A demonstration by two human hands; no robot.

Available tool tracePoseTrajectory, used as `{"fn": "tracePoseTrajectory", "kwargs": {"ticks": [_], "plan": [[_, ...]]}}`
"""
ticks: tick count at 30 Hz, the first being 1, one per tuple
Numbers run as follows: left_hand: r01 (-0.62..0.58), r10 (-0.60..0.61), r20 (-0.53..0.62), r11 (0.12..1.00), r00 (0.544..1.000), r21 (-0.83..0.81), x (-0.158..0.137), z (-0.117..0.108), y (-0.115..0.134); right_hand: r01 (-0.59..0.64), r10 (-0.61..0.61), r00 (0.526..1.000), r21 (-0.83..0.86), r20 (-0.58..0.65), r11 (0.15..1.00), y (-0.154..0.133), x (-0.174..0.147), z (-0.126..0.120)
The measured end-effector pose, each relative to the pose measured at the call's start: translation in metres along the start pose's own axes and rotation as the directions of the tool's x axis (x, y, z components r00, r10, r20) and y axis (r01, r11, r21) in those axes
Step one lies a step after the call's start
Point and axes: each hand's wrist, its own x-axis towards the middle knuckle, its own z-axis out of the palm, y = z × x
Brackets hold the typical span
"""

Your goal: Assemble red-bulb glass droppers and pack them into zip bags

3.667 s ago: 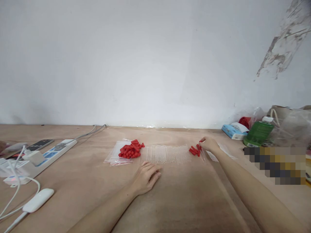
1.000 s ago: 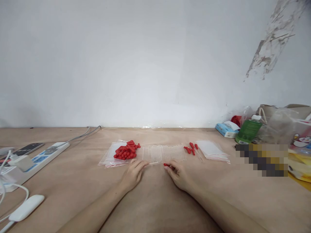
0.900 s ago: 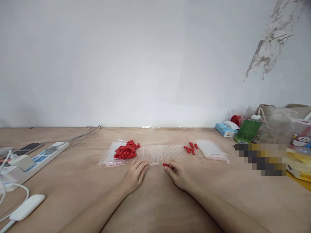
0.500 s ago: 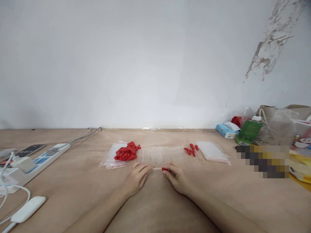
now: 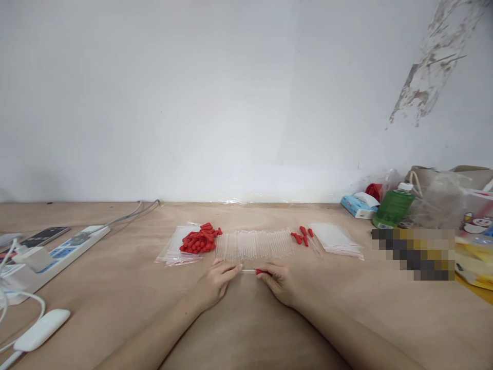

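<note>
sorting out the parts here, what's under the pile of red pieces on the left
The red pile lies mostly on flat, thin plastic bags, their left and near edges showing. What the pile covers cannot be seen.

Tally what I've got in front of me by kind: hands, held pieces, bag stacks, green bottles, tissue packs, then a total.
Hands: 2 (left hand, right hand)
Held pieces: 2 (clear tube, red bulb)
Bag stacks: 2 (left stack, right stack)
Green bottle: 1
Tissue pack: 1
Total: 8
</note>
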Motion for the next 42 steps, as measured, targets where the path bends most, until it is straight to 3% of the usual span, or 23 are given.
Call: {"fn": "tracePoseTrajectory", "kwargs": {"ticks": [8,21,42], "plan": [[-0.003,0.001,0.037,0.999,0.999,0.046,-0.001,0.003,0.0,0.011,-0.004,0.998,-0.123,0.057,0.992,0.002,-0.005,0.0],[-0.014,0.014,-0.016,0.999,1.0,0.031,0.007,0.002,0.011,0.071,-0.035,0.993,-0.338,0.113,0.939,-0.002,-0.001,-0.004],[0.034,-0.034,0.025,0.999,0.999,-0.033,0.01,0.002,0.016,0.131,-0.073,0.981,-0.333,0.181,0.934,-0.001,0.004,-0.007]]}}
